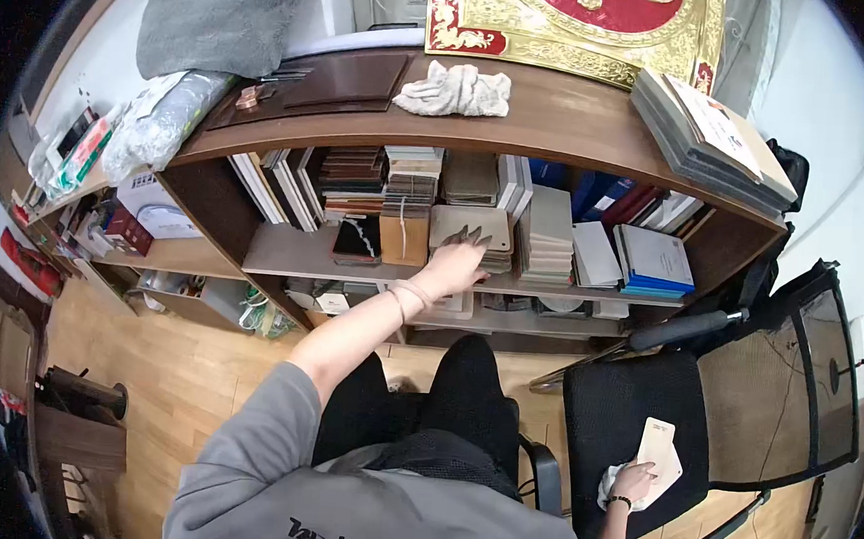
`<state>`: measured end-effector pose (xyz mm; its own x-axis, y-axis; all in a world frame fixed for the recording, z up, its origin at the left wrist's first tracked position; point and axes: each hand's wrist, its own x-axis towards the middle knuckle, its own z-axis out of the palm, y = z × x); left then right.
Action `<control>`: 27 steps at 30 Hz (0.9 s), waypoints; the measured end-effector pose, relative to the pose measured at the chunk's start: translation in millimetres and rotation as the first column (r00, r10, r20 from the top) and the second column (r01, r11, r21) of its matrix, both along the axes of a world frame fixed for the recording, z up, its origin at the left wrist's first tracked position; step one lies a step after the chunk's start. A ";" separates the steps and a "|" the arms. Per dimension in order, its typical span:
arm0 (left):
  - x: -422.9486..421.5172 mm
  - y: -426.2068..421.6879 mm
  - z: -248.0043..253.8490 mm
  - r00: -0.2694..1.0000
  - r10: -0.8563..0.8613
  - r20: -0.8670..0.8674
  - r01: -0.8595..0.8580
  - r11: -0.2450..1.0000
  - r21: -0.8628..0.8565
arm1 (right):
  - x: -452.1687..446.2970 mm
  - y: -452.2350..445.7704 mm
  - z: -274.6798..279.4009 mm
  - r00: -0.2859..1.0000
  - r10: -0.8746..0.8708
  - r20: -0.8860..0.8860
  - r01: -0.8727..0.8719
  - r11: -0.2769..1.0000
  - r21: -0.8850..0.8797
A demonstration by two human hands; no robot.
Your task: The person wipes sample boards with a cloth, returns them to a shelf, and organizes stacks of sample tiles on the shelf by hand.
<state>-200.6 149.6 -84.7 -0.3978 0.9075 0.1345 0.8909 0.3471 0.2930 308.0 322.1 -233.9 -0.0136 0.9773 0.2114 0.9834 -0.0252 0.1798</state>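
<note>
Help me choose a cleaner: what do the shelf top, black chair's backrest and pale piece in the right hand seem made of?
Shelf top: probably wood or veneer; brown, faint sheen. Backrest: likely matte mesh, being see-through. Pale piece: perhaps plastic or laminate, from its flat, smooth look; card possible.

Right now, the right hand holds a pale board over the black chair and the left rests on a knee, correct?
The left hand is not on a knee; the head view shows it at a stack of boards on the shelf. The rest is right.
</note>
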 end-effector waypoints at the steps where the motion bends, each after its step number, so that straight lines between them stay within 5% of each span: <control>1: -11.6 11.7 -15.4 0.996 -0.029 -0.084 0.035 0.997 0.065 | -1.6 -0.7 0.5 1.000 -0.006 -0.006 0.005 1.000 -0.011; 3: -20.0 29.5 -17.9 0.985 -0.057 -0.165 0.079 0.988 0.129 | -1.2 -1.2 2.0 1.000 -0.014 -0.009 0.013 0.999 -0.034; 10: -46.0 64.3 -46.3 0.970 -0.103 -0.222 0.093 0.994 -0.055 | -5.4 -2.8 1.6 1.000 -0.025 0.016 0.025 1.000 0.012; 15: -45.3 59.9 -61.4 0.989 -0.092 -0.119 0.091 0.996 -0.016 | -6.3 -2.4 3.5 0.999 -0.035 0.039 0.036 0.999 -0.018; 18: -39.0 56.6 -56.9 0.863 -0.147 -0.483 0.126 0.989 -0.076 | -4.0 -2.7 -1.3 0.999 -0.027 0.043 0.027 1.000 -0.014; 27: -40.9 55.3 -6.9 0.923 -0.271 -0.274 0.254 0.963 -0.095 | -0.6 -0.3 -5.4 0.999 -0.024 0.042 0.024 1.000 0.007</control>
<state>-241.5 205.0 -91.6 -0.0976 0.9836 0.1518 0.9952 0.0982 0.0038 307.4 321.8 -239.3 0.0007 0.9761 0.2175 0.9741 -0.0498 0.2204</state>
